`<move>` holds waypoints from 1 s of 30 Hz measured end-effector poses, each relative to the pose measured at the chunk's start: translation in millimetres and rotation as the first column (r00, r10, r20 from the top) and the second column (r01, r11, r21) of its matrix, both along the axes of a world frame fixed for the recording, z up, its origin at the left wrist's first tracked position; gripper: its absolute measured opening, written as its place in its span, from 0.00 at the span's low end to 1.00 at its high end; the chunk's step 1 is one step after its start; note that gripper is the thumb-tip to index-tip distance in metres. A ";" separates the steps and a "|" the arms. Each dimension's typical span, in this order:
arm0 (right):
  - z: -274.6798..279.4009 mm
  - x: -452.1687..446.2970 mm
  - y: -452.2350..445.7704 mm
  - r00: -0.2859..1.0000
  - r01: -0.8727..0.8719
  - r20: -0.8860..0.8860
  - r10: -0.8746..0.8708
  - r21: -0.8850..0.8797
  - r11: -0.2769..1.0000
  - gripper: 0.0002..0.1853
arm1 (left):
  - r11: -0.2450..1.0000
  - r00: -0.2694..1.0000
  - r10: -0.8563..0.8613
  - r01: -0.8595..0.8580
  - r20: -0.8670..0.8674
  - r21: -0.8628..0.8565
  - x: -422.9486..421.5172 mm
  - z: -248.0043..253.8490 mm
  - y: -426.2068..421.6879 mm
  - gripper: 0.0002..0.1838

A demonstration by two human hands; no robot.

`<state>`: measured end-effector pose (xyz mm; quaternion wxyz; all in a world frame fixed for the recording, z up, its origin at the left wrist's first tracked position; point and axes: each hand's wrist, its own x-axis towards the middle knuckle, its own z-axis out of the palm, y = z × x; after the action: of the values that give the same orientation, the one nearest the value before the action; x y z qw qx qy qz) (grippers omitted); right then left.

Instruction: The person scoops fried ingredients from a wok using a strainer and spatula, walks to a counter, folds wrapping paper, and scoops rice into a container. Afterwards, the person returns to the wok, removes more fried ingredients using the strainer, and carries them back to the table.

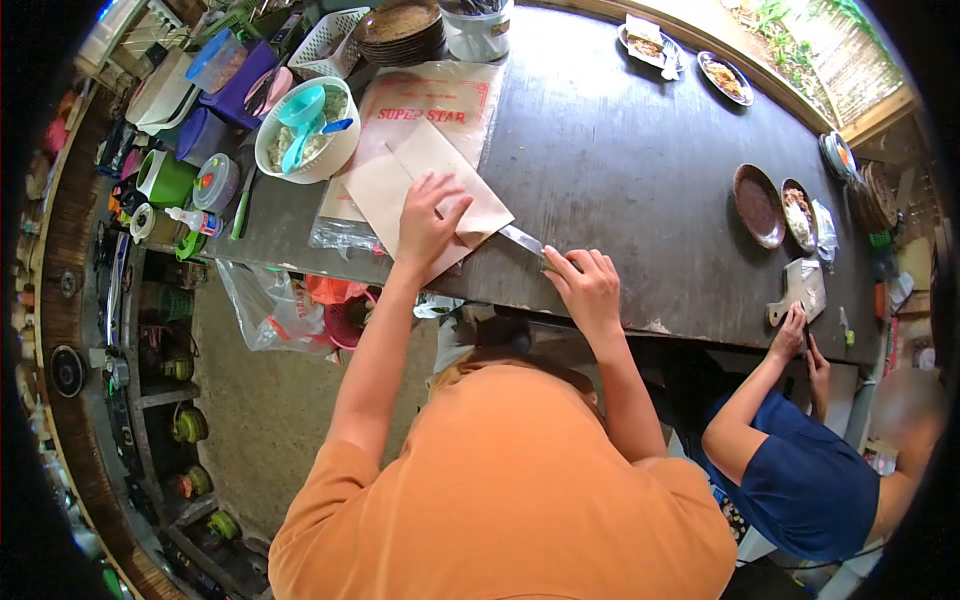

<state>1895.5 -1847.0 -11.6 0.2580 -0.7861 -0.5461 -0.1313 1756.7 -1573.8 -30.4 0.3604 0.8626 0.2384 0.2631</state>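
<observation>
A pale brown paper sheet (400,195) lies at an angle near the table's front edge, partly over a printed SUPER STAR packet (425,112). My left hand (432,218) presses on this sheet with its fingers spread. In my right hand (583,285) is the handle end of a knife (520,238), whose blade points left and goes in at the sheet's right corner; the rest of the blade is hidden under the paper. Behind the sheet, to the left, stands a white bowl (330,158) of rice with a turquoise scoop and spoon (293,150) in it.
Containers and a green-handled knife (243,205) are at the left. Stacked brown plates (400,30) stand at the back. Plates with food (725,78) and a brown oval plate (759,205) are to the right. At far right a co-worker (800,470) works at a small board (802,290).
</observation>
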 end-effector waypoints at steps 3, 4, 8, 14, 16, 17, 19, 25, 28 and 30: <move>-5.4 -2.7 13.6 0.999 -0.035 -0.002 0.035 -0.003 0.999 0.19 | 0.938 0.952 0.217 -0.141 -0.217 0.318 17.6 -1.5 -8.2 0.45; -4.5 -4.1 17.7 0.999 -0.037 0.001 0.037 -0.004 0.999 0.19 | 0.867 0.859 0.344 -0.137 -0.378 0.479 20.7 -4.3 -9.3 0.57; -5.8 -4.0 33.2 1.000 -0.007 -0.011 0.007 0.013 1.000 0.16 | 0.895 0.801 0.301 -0.051 -0.517 0.442 19.7 -8.2 -15.7 0.71; -11.0 2.7 39.4 1.000 0.001 -0.012 -0.001 0.044 0.999 0.15 | 0.884 0.807 0.302 -0.039 -0.507 0.465 19.9 -8.2 -15.8 0.72; -8.4 7.4 35.1 1.000 -0.003 -0.007 0.004 0.039 0.999 0.15 | 0.882 0.818 0.303 -0.047 -0.489 0.469 19.2 -11.1 -16.1 0.73; -5.3 11.2 31.4 0.999 0.032 -0.001 -0.032 0.034 0.999 0.15 | 0.880 0.828 0.304 -0.055 -0.471 0.472 19.2 -12.3 -16.0 0.73; -3.8 20.4 28.5 0.998 0.057 0.008 -0.057 0.030 0.998 0.15 | 0.884 0.823 0.298 -0.047 -0.484 0.464 19.4 -7.3 -16.1 0.73; -9.1 24.3 48.2 0.999 -0.054 0.003 0.054 0.031 0.998 0.16 | 0.880 0.825 0.294 -0.037 -0.482 0.473 18.7 -8.2 -16.4 0.74; -13.3 24.6 72.3 0.997 -0.077 0.011 0.077 0.050 0.996 0.15 | 0.880 0.830 0.294 -0.042 -0.473 0.473 18.4 -9.0 -15.9 0.75; -15.0 27.5 82.9 0.996 -0.087 0.008 0.087 0.051 0.995 0.14 | 0.879 0.835 0.295 -0.047 -0.465 0.474 18.7 -10.8 -15.3 0.75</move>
<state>1922.9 -1764.1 -26.6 0.2822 -0.7543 -0.5769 -0.1362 1775.4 -1589.1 -41.2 0.0498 0.9342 0.3396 0.0972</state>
